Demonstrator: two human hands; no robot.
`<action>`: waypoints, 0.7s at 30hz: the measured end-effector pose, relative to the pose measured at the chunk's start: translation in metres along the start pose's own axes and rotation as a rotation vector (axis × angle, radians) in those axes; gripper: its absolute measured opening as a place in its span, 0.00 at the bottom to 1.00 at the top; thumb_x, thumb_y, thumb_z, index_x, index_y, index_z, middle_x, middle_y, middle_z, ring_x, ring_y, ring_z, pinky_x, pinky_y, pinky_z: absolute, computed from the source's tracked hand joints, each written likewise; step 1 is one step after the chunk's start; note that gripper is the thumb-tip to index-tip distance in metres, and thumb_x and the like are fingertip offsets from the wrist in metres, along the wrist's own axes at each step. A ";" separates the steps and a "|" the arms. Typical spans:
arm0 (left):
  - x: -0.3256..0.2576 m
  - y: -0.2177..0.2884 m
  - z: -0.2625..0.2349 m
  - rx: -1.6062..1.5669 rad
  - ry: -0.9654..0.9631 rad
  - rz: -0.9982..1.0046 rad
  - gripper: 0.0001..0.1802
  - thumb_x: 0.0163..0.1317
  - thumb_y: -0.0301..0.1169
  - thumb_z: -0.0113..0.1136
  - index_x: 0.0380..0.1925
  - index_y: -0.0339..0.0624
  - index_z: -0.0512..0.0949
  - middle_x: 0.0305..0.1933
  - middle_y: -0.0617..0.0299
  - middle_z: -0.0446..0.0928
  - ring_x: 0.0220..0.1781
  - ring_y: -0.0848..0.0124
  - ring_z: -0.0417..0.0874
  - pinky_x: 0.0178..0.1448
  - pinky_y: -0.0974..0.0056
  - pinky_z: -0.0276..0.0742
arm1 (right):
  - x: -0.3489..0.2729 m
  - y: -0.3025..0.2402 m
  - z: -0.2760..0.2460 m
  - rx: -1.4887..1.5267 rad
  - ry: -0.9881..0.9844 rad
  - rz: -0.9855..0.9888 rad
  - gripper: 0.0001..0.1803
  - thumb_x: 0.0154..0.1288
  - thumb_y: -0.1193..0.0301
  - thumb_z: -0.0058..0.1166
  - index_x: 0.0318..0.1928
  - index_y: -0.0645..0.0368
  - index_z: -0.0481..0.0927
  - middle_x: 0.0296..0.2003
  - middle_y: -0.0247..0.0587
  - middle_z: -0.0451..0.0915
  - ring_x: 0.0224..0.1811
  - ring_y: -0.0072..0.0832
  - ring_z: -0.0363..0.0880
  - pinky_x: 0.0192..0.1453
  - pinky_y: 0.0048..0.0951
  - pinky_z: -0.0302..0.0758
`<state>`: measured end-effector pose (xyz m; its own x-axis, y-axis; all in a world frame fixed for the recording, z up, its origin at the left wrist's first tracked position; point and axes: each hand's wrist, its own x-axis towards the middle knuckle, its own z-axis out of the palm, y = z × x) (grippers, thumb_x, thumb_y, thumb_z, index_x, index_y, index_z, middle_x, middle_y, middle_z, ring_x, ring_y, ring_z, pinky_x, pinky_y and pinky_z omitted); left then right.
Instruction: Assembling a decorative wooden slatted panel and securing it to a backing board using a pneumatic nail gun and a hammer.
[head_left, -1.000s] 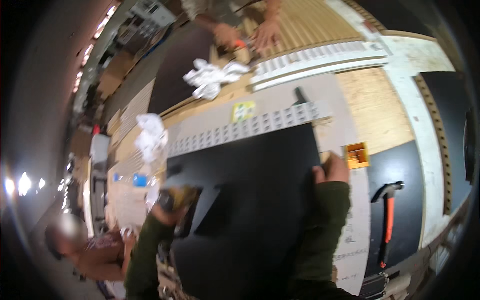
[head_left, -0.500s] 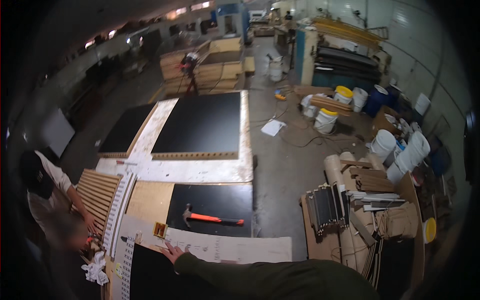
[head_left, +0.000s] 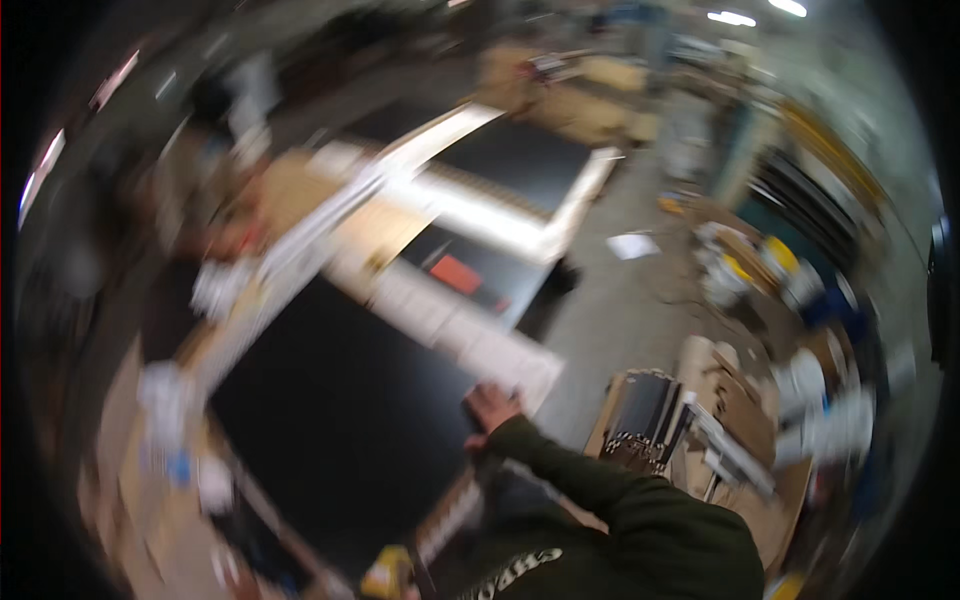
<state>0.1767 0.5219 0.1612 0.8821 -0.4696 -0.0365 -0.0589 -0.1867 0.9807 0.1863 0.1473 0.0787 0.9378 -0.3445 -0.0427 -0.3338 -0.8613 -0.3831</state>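
Note:
My right hand (head_left: pixel 492 408), in a dark green sleeve (head_left: pixel 590 480), lies at the right edge of a large black panel (head_left: pixel 340 410), fingers out and touching it near the corner. Nothing shows in its grasp. My left hand is not to be made out in the blur. Beyond the panel runs a pale marked strip (head_left: pixel 460 325). A blurred orange-red patch, the hammer (head_left: pixel 455 274), rests on a smaller dark board (head_left: pixel 500 268). At the bottom edge, close to my body, is a blurred yellow object (head_left: pixel 388 575) whose kind I cannot tell.
Another person (head_left: pixel 205 190) stands across the bench at the far left. Bundled dark strips (head_left: pixel 640 405) and rolled brown paper lie on the right. White buckets (head_left: pixel 835 430) stand beyond them. A white sheet (head_left: pixel 633 246) lies on the floor.
The view has swung left and tilted, smearing the picture. More of the black panel shows. My right hand has moved from the panel's far left corner to its right edge.

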 end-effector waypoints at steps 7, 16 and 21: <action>-0.134 0.055 0.010 0.197 0.413 -0.268 0.25 0.46 0.33 0.67 0.43 0.31 0.73 0.36 0.55 0.78 0.37 0.67 0.79 0.41 0.67 0.74 | -0.043 -0.132 0.032 -0.121 -0.137 -0.526 0.53 0.49 0.41 0.51 0.66 0.63 0.46 0.67 0.51 0.43 0.71 0.44 0.36 0.67 0.55 0.38; -0.230 0.063 0.037 0.216 0.676 -0.525 0.23 0.47 0.32 0.65 0.42 0.32 0.74 0.39 0.55 0.78 0.40 0.65 0.79 0.46 0.65 0.73 | -0.099 -0.285 0.105 -0.048 -0.517 -1.318 0.51 0.47 0.42 0.55 0.64 0.61 0.52 0.66 0.48 0.48 0.70 0.42 0.41 0.69 0.50 0.40; -0.240 0.034 0.021 0.024 0.768 -0.391 0.25 0.49 0.34 0.64 0.45 0.31 0.72 0.42 0.53 0.77 0.45 0.61 0.78 0.50 0.62 0.71 | -0.069 -0.267 0.103 0.009 -0.290 -1.096 0.46 0.47 0.53 0.60 0.63 0.57 0.54 0.65 0.47 0.50 0.69 0.41 0.45 0.68 0.49 0.44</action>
<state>-0.0474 0.6098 0.1994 0.9122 0.3442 -0.2223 0.3130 -0.2352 0.9202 0.2206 0.4393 0.0883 0.7113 0.6945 0.1083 0.6808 -0.6425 -0.3519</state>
